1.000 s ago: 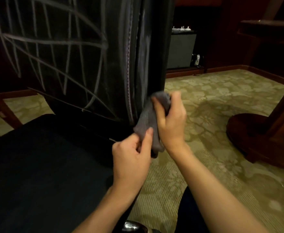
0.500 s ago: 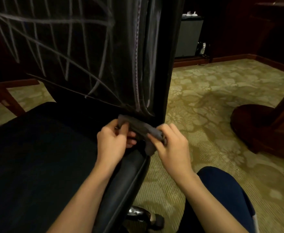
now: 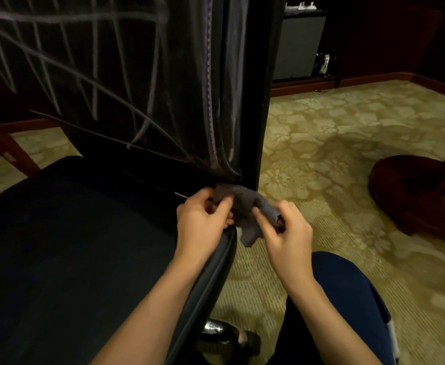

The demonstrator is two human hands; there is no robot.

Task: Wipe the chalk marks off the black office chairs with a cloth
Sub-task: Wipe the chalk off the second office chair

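Cloth: grey cloth [image 3: 245, 206], bunched, held between both hands at the bottom of the backrest, over the seat's right edge.
Left hand [image 3: 200, 219]: fingers curled, pinching the cloth's left end.
Right hand [image 3: 286, 230]: thumb and fingers gripping the cloth's right end.
Chair: black office chair [image 3: 84, 259]; backrest carries white chalk marks [image 3: 84, 83].
Floor: patterned green carpet [image 3: 334, 143].

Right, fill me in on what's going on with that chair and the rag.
A person crouched beside a black office chair holds a grey cloth in both hands, low at the corner where the backrest meets the seat. The left hand pinches one end, and the right hand grips the other, so the cloth is bunched between them. The backrest is covered in chalk lines, so most of the wiping is yet to be done.
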